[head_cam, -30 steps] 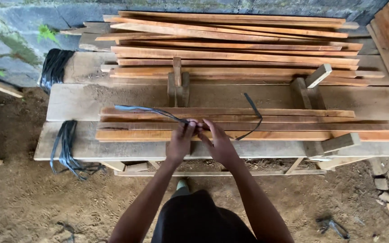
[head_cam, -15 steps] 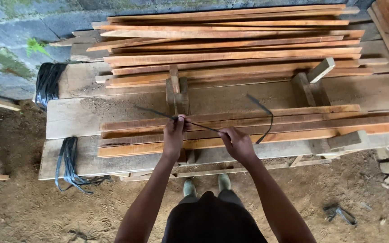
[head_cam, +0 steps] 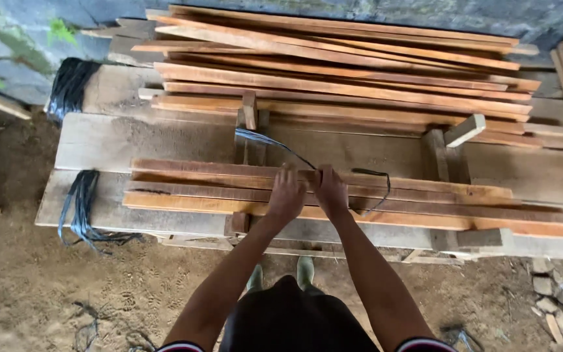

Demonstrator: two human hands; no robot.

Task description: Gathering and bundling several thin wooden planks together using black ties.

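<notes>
A small bundle of long reddish wooden slats [head_cam: 425,195] lies across a rough plank workbench [head_cam: 151,140]. My left hand [head_cam: 286,193] and my right hand [head_cam: 331,190] sit close together on top of the bundle near its middle, both gripping a dark plastic strap [head_cam: 268,141]. One end of the strap arcs up to the left over the bench; the other end [head_cam: 380,184] loops out to the right of my right hand.
A large stack of similar slats [head_cam: 340,72] lies at the back of the bench. Wooden stop blocks [head_cam: 465,129] stand upright on it. Bunches of dark straps [head_cam: 83,212] hang off the left edge and back left corner [head_cam: 70,85]. Dirt floor and stone rubble [head_cam: 555,306] lie below.
My hands, apart and pulling the strap half a second ago, have come back together on top of the bundle. The camera view has shifted slightly.
</notes>
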